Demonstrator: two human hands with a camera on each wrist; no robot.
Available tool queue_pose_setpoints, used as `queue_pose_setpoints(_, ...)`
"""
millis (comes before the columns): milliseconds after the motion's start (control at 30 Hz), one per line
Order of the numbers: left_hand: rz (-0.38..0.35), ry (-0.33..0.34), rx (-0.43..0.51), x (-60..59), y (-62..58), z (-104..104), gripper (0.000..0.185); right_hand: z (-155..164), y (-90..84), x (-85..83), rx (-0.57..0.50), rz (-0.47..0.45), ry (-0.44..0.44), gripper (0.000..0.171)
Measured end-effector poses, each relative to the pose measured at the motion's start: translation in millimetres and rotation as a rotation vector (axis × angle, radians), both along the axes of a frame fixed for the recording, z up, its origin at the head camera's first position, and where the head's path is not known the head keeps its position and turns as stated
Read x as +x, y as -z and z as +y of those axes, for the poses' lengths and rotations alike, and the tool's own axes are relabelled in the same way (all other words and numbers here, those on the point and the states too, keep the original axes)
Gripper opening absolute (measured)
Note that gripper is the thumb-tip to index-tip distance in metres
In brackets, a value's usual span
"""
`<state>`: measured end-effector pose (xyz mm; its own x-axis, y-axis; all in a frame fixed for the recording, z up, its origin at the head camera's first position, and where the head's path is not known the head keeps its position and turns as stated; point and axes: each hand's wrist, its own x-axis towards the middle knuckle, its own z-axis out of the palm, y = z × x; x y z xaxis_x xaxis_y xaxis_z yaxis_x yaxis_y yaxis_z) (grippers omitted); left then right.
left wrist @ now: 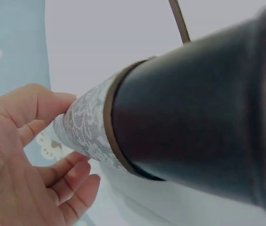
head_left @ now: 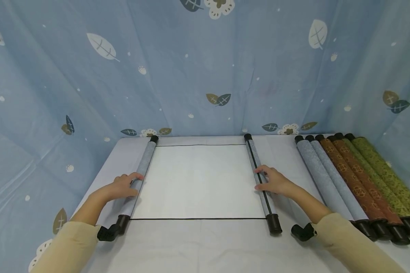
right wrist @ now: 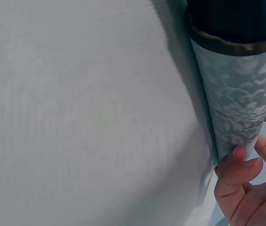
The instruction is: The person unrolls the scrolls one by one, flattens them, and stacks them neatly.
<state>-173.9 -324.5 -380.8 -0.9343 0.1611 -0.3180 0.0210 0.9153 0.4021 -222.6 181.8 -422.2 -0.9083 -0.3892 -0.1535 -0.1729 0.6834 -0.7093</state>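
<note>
A scroll lies partly unrolled on the table, its white sheet (head_left: 198,182) spread flat between two grey patterned rolls with black end caps. My left hand (head_left: 124,185) grips the left roll (head_left: 141,170) near its middle. In the left wrist view the thumb and fingers (left wrist: 72,181) curl round the left roll (left wrist: 88,125), just behind its black cap (left wrist: 194,117). My right hand (head_left: 273,182) lies over the thinner right roll (head_left: 257,163), fingers curled onto it. In the right wrist view the fingertips (right wrist: 236,169) pinch the right roll (right wrist: 238,103) below its cap (right wrist: 236,19).
Several rolled scrolls (head_left: 345,178), grey, brown and green, lie side by side on the right of the white table (head_left: 205,242). A blue leaf-patterned curtain (head_left: 191,68) closes in the back and both sides.
</note>
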Motion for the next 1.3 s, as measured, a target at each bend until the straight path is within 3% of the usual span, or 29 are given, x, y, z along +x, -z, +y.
queue_pose_setpoints(367,0.005,0.009,0.007,1.3,3.8,-8,0.042,4,0.2,1.2,-0.025,-0.025,0.002,0.053)
queue_pose_setpoints(467,0.053,0.039,0.004,0.8,8.7,-11,0.041,5,0.0,1.4,-0.017,-0.002,-0.011,0.052)
queue_pose_setpoints(633,0.078,0.055,0.002,2.7,9.4,-12,0.059,9,0.2,1.1,-0.027,0.003,-0.027,0.051)
queue_pose_setpoints(933,0.004,0.047,-0.023,1.5,9.2,-10,0.068,10,-2.2,1.1,-0.010,-0.087,-0.002,0.052)
queue_pose_setpoints(1167,0.001,0.045,-0.026,1.2,8.2,-13,0.068,15,-1.2,0.2,-0.029,0.012,0.011,0.050)
queue_pose_setpoints(1300,-0.009,0.044,-0.013,0.3,8.1,-17,0.070,18,0.5,-1.1,-0.025,0.024,0.037,0.050)
